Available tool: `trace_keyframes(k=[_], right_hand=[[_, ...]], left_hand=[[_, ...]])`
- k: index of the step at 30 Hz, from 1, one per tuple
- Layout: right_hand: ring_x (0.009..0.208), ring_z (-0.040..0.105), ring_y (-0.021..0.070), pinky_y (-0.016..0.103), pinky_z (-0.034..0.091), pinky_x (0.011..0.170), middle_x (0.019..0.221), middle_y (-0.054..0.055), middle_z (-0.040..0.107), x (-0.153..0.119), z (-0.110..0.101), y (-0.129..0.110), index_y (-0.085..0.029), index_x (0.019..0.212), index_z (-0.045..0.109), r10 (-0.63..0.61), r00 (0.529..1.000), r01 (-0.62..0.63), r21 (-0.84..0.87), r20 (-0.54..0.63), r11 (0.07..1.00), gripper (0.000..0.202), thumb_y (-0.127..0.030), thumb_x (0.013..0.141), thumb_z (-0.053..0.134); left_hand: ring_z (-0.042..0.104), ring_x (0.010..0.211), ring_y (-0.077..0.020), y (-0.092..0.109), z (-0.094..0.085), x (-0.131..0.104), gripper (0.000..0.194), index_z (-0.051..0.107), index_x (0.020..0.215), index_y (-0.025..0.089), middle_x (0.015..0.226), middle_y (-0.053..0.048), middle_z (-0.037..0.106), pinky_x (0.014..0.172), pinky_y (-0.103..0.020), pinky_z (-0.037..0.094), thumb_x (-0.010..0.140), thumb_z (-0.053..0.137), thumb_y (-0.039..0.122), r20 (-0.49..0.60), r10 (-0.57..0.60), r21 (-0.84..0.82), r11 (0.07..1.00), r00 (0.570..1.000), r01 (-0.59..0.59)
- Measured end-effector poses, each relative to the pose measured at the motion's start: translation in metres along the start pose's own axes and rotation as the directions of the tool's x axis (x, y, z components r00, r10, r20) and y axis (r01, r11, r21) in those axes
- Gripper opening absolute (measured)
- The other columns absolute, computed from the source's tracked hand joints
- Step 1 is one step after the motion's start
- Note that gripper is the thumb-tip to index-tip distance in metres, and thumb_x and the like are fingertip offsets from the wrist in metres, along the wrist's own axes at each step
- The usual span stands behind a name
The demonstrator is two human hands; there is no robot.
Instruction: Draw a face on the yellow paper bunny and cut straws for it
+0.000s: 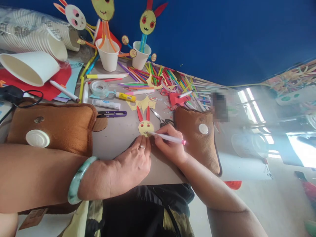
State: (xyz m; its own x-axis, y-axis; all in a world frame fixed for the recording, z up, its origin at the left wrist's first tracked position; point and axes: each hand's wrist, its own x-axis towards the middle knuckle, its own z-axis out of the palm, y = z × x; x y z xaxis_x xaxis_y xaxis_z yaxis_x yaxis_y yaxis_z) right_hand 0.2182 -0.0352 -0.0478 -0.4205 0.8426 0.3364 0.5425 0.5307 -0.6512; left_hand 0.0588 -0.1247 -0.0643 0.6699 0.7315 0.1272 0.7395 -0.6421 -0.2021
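A yellow paper rabbit face (145,127) with red ears, red eyes and a drawn mouth lies on the table before me. My left hand (132,161) presses its lower edge down, fingers stretched out together and palm down. Between the fingers of my right hand (172,144) is a white felt-tip pen (170,138) with a pink end, its tip at the mouth of the face. Just beyond the face are yellow paper scraps (142,104) and a pair of scissors (164,121), and purple thread snips (112,114) lie to its left.
Brown plush cushions (61,121) (199,148) flank my hands. Behind are a glue stick (125,96), a tape roll (99,88) and many coloured sticks (140,75). Paper cups (108,57) hold finished animal figures against the blue partition (209,39). Stacked cups (34,39) lie at left.
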Motion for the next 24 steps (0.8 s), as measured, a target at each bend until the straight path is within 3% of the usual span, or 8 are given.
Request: trace_keyframes(k=[4, 11, 16, 19, 24], right_hand=[[0.048, 0.050, 0.0083, 0.021, 0.040, 0.046, 0.060, -0.005, 0.059, -0.0004, 0.0002, 0.0016, -0.021, 0.072, 0.055, -0.013, 1.000, 0.013, 0.000, -0.012, 1.000, 0.009, -0.015, 0.076, 0.061], [0.051, 0.056, 0.0118, 0.024, 0.044, 0.048, 0.062, -0.003, 0.062, -0.0042, -0.0026, 0.0025, -0.022, 0.075, 0.056, -0.038, 0.982, 0.030, -0.044, -0.187, 0.999, 0.008, -0.017, 0.076, 0.061], [0.055, 0.061, 0.0149, 0.029, 0.048, 0.051, 0.070, 0.001, 0.066, -0.0086, -0.0023, 0.0074, -0.025, 0.082, 0.054, -0.014, 0.950, 0.049, 0.104, -0.311, 0.993, 0.005, -0.021, 0.082, 0.058], [0.058, 0.062, 0.0160, 0.030, 0.050, 0.052, 0.070, 0.001, 0.067, -0.0098, -0.0032, 0.0088, -0.026, 0.084, 0.053, -0.007, 0.948, 0.053, 0.135, -0.319, 0.989, 0.005, -0.023, 0.083, 0.057], [0.057, 0.062, 0.0139, 0.027, 0.049, 0.052, 0.070, -0.001, 0.066, -0.0079, -0.0072, 0.0031, -0.023, 0.083, 0.056, -0.046, 0.962, 0.060, 0.046, -0.268, 0.997, 0.007, -0.020, 0.079, 0.060]], left_hand=[[0.054, 0.123, -0.0390, 0.0003, 0.0014, 0.0010, 0.043, 0.064, 0.113, 0.001, 0.129, -0.031, 0.057, 0.115, -0.056, 0.022, 0.082, 0.054, 0.029, 0.007, 0.001, 0.003, 1.000, 1.000, -0.001], [0.054, 0.123, -0.0390, -0.0001, 0.0022, 0.0025, 0.040, 0.066, 0.108, 0.003, 0.129, -0.030, 0.058, 0.115, -0.056, 0.020, 0.081, 0.056, 0.030, 0.001, 0.010, -0.007, 1.000, 1.000, -0.010], [0.053, 0.122, -0.0391, -0.0002, 0.0041, 0.0025, 0.045, 0.067, 0.107, 0.003, 0.128, -0.029, 0.057, 0.114, -0.057, 0.022, 0.083, 0.056, 0.040, -0.003, 0.020, -0.032, 0.999, 1.000, -0.021], [0.052, 0.123, -0.0399, -0.0002, 0.0063, 0.0018, 0.050, 0.067, 0.107, 0.001, 0.127, -0.031, 0.057, 0.113, -0.057, 0.022, 0.083, 0.057, 0.044, -0.007, 0.021, -0.057, 0.998, 1.000, -0.021], [0.049, 0.125, -0.0401, 0.0011, 0.0085, -0.0015, 0.054, 0.065, 0.112, 0.000, 0.131, -0.031, 0.054, 0.114, -0.056, 0.021, 0.082, 0.059, 0.045, 0.001, 0.003, -0.068, 0.998, 1.000, -0.003]])
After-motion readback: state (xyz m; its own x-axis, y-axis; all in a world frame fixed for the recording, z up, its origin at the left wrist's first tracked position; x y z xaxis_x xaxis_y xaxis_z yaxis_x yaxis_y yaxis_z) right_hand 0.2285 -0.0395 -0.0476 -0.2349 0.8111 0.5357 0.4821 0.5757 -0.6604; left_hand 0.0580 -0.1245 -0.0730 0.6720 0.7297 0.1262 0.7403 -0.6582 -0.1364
